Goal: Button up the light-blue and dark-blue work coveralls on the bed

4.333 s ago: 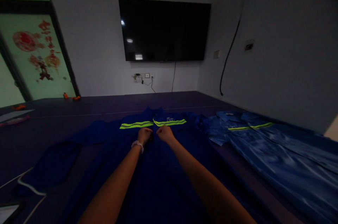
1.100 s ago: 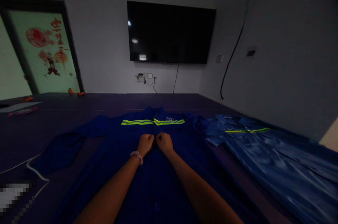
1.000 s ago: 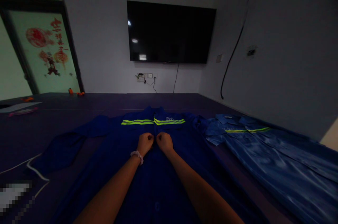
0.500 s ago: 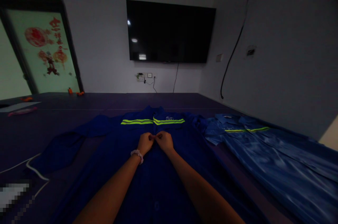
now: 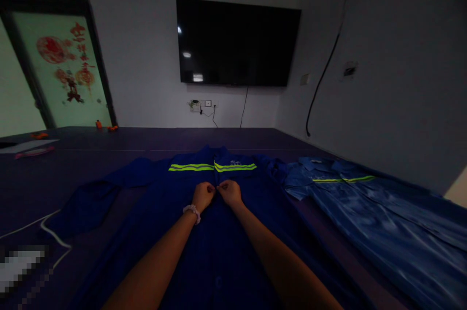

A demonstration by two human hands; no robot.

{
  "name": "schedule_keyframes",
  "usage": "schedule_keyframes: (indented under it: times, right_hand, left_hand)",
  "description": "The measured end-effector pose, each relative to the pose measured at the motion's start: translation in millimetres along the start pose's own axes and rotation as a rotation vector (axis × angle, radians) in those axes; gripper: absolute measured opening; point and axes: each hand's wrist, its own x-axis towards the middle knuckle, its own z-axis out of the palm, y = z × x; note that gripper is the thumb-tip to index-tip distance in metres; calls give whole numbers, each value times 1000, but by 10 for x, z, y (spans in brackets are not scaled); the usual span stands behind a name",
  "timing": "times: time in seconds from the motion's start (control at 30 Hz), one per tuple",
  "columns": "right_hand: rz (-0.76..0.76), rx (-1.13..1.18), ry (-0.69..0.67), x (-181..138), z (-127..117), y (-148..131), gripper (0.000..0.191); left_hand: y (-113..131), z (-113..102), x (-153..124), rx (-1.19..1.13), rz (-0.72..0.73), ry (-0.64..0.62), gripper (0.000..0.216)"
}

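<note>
A dark blue work jacket (image 5: 164, 212) with yellow-green reflective stripes lies flat on the dark table (image 5: 146, 139), front side up, collar away from me. My left hand (image 5: 203, 195) and my right hand (image 5: 229, 191) meet at the jacket's front placket just below the stripes. Both are closed in a pinch on the placket's edges, fingertips almost touching. A light beaded bracelet sits on my left wrist. What exactly is between the fingertips is too small to make out.
A second, lighter blue jacket (image 5: 365, 208) with the same stripes lies to the right. A white cord (image 5: 47, 229) curls at the left edge. A black TV (image 5: 237, 42) hangs on the far wall. Small orange items (image 5: 105, 127) sit at the table's far left.
Both hands stay pinched on the placket; since 4.3 s ago they dropped lower on the jacket, then crept slightly back toward the stripes. The jacket has not shifted.
</note>
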Motion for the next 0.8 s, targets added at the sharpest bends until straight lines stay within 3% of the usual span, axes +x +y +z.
schedule_keyframes:
  times: [0.33,0.8]
  right_hand:
    - [0,14,8,-11,6,5,15]
    - [-8,20,22,-32,-34,-63,16]
  left_hand:
    - [19,-5,-16,17,-4,-5,13]
    - [42,-40,-15,75,177,-1,13]
